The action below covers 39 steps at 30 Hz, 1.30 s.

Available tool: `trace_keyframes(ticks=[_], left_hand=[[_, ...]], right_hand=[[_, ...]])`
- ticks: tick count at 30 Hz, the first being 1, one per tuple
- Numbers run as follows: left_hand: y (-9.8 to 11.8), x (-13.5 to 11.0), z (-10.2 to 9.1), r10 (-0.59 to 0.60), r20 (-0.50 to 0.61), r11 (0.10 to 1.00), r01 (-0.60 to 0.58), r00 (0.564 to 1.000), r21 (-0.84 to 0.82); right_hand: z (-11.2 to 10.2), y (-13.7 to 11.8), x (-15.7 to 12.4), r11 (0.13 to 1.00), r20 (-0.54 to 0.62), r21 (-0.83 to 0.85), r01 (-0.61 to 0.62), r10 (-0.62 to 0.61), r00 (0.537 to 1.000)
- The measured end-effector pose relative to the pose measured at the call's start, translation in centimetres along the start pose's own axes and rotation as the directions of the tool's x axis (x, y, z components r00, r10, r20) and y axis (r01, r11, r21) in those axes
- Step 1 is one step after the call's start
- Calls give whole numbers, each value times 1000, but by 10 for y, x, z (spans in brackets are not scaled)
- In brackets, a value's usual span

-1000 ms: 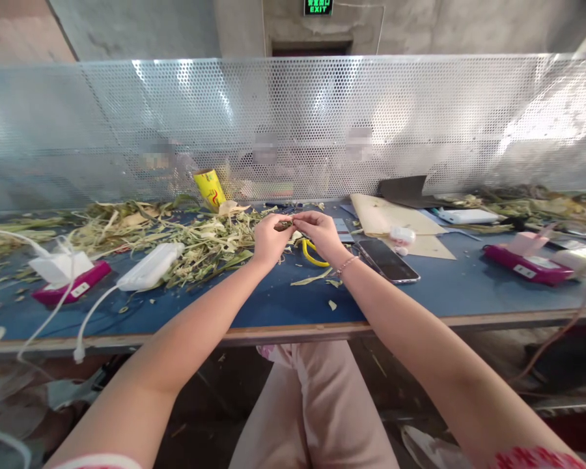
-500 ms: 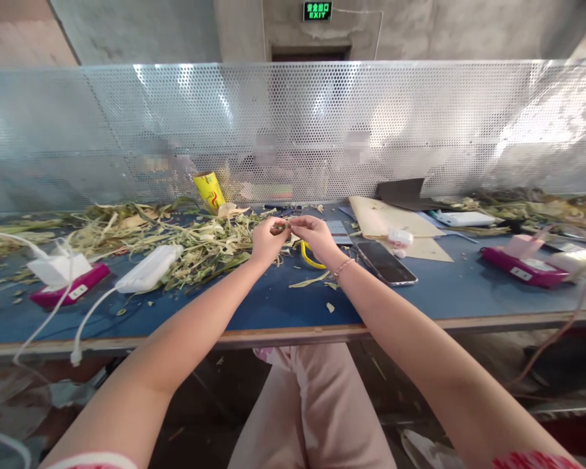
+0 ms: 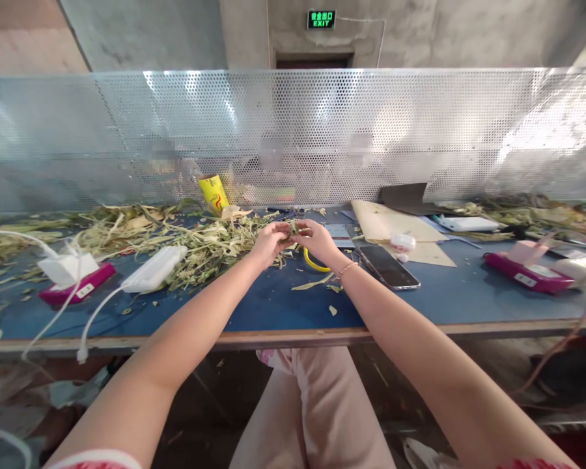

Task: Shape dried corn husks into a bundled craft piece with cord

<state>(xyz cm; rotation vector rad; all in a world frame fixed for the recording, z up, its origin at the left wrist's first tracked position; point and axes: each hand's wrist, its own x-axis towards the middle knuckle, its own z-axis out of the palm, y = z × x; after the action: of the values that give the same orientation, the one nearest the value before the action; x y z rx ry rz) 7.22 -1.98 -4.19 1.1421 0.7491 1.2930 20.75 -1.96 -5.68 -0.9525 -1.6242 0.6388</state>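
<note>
Over the middle of the blue table point(image 3: 273, 306), my left hand point(image 3: 269, 244) and my right hand point(image 3: 317, 240) meet with fingertips pinched round a small bit of dried green leaf point(image 3: 293, 227). Much of that piece is hidden by the fingers. Just left of the hands lies a loose heap of dried leaves and stems point(image 3: 209, 244). A yellow ring-shaped object point(image 3: 315, 262) lies under my right wrist, partly covered by it. Single leaf scraps point(image 3: 312, 283) are scattered on the table below my right hand.
A black phone point(image 3: 389, 266), a small white case point(image 3: 402, 242) and beige card sheets point(image 3: 385, 225) lie to the right. A white power bank point(image 3: 156, 268) and a magenta power strip point(image 3: 78, 283) with cables are left. A yellow tube point(image 3: 213, 193) stands before the perforated metal screen point(image 3: 303, 130).
Both hands stay together at the same place, with fingers slightly shifted round the leaf, more of which now shows. The whole view has moved a little.
</note>
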Motion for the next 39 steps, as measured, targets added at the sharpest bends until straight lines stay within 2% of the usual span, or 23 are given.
trace_keyframes(ticks=[4, 7, 10, 14, 18, 22, 26, 33, 39], left_hand=[[0, 3, -6, 46, 11, 983, -47, 999, 179], [1, 4, -8, 165, 15, 912, -158, 986, 378], [3, 4, -8, 247, 69, 845, -250, 967, 472], [4, 0, -6, 181, 149, 867, -229, 972, 442], [1, -1, -5, 122, 187, 934, -177, 975, 309], [-1, 2, -6, 103, 165, 968, -138, 981, 212], [0, 4, -9, 150, 153, 965, -178, 977, 190], [2, 1, -8, 126, 153, 970, -154, 980, 189], [2, 2, -9, 70, 135, 988, -88, 988, 129]], right_hand=[[-2, -5, -4, 981, -38, -168, 98, -105, 994], [-2, -5, -5, 954, -26, -243, 175, -187, 982], [-2, -3, -4, 939, -31, -261, 222, -238, 971], [-2, -1, -3, 933, -25, -262, 246, -261, 965], [-3, -3, -4, 930, -12, -271, 247, -260, 965], [-4, -5, -4, 950, -16, -228, 211, -221, 975], [-4, -5, -3, 961, -7, -199, 191, -196, 981], [-8, -1, -2, 933, -29, -257, 251, -267, 963], [-11, -7, -5, 909, 20, -288, 302, -310, 951]])
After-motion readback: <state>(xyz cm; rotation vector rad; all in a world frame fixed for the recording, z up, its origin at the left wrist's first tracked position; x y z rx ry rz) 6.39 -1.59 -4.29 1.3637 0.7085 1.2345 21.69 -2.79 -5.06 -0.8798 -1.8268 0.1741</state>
